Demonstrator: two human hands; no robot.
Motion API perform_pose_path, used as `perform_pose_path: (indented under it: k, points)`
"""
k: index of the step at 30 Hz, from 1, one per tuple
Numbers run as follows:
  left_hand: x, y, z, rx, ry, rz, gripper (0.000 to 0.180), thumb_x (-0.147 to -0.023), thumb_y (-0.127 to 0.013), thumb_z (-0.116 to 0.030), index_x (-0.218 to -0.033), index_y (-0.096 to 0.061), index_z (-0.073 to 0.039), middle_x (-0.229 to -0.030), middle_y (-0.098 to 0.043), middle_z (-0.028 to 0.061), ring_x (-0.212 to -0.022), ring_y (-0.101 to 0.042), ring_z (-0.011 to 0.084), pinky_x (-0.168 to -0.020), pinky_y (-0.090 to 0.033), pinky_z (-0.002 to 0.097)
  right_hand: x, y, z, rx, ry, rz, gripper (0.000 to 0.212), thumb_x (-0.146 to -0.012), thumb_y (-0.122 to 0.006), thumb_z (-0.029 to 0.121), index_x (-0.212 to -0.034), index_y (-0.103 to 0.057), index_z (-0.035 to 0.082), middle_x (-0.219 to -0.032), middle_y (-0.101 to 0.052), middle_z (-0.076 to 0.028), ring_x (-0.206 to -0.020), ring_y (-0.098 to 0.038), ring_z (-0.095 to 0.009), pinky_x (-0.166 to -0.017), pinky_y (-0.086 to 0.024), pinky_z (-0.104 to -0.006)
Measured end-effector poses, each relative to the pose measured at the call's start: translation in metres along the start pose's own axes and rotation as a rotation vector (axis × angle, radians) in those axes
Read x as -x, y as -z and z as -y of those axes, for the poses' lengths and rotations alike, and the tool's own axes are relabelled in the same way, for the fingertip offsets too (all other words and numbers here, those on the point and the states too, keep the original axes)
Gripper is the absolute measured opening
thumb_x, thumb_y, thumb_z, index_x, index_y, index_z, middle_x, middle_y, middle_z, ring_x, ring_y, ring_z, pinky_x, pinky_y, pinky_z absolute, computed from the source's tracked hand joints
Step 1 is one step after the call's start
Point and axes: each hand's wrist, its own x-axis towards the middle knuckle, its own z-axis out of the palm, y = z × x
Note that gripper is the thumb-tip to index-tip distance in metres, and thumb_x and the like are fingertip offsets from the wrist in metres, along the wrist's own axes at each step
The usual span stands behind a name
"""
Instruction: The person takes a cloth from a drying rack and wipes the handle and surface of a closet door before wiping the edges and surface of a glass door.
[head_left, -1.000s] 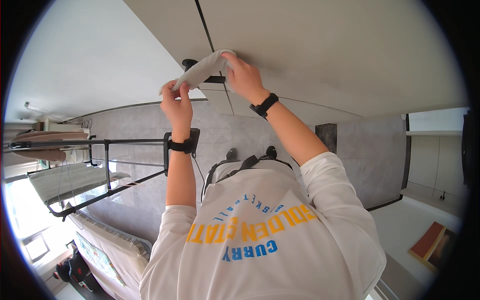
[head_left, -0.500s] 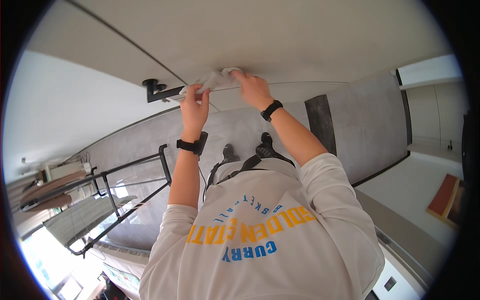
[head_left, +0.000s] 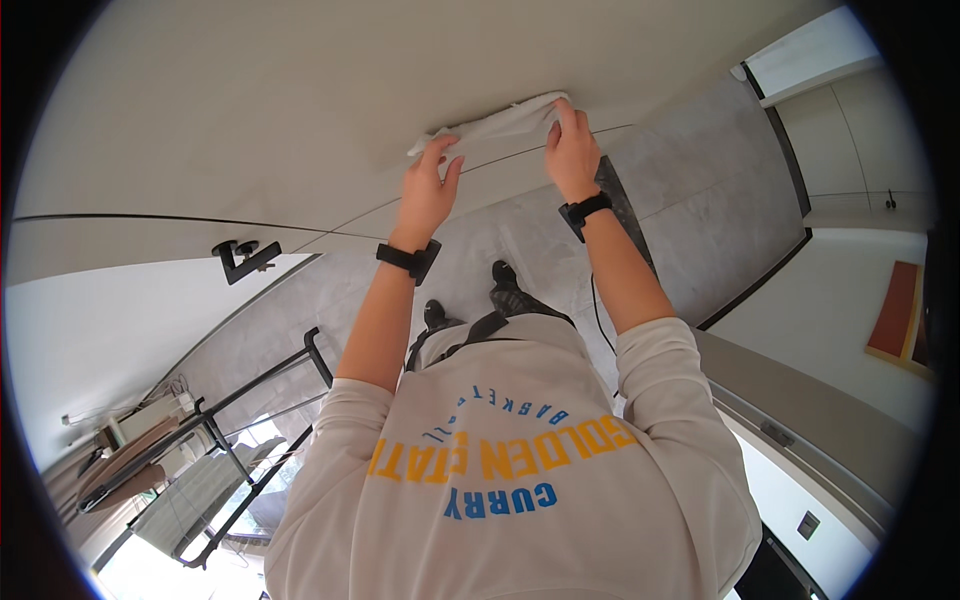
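A white cloth (head_left: 505, 122) lies stretched lengthwise against the pale door or panel (head_left: 330, 90) in front of me. My left hand (head_left: 427, 195) has its fingers on the cloth's left end, with the thumb standing a little apart. At the right end, my right hand (head_left: 573, 158) grips the cloth between thumb and fingers. Both wrists wear black bands with a dark block. To the left of my left hand, a black lever handle (head_left: 245, 262) sticks out from the surface, touched by neither hand.
Grey floor (head_left: 480, 235) runs below the panel, crossed by a dark strip (head_left: 622, 205) near my right wrist. A black metal rail frame (head_left: 260, 375) stands at the lower left. On the right are a white cabinet (head_left: 850, 150) and a framed picture (head_left: 895, 315). A thin cable hangs beside my right forearm.
Both hands have moved right, away from the handle, and further apart. The cloth, bunched up before, is now spread out between them. My view has turned somewhat.
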Motion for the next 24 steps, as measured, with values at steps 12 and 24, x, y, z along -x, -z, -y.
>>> perform_pose_path:
  k: [12, 24]
  points:
    - [0.063, 0.088, 0.061, -0.310, 0.269, -0.260, 0.025, -0.089, -0.069, -0.014, -0.109, -0.058, -0.005, -0.092, -0.070, 0.0183, -0.077, -0.071, 0.0318, -0.071, -0.055, 0.0406, 0.059, -0.087, 0.085, -0.372, 0.148, 0.164, 0.037, -0.085, -0.062, 0.009, -0.121, -0.051, 0.006, -0.110, -0.064, -0.017, -0.084, -0.065, -0.038, -0.070, -0.053, -0.0446]
    - [0.176, 0.195, 0.066, -0.347, 0.388, -0.392, 0.016, -0.088, -0.067, -0.009, -0.100, -0.061, -0.001, -0.082, -0.069, 0.0181, -0.071, -0.070, 0.0284, -0.064, -0.055, 0.0349, 0.114, -0.149, 0.232, -0.503, 0.421, 0.461, 0.041, -0.082, -0.058, -0.002, -0.120, -0.050, 0.009, -0.100, -0.065, -0.014, -0.086, -0.065, -0.035, -0.069, -0.054, -0.0448]
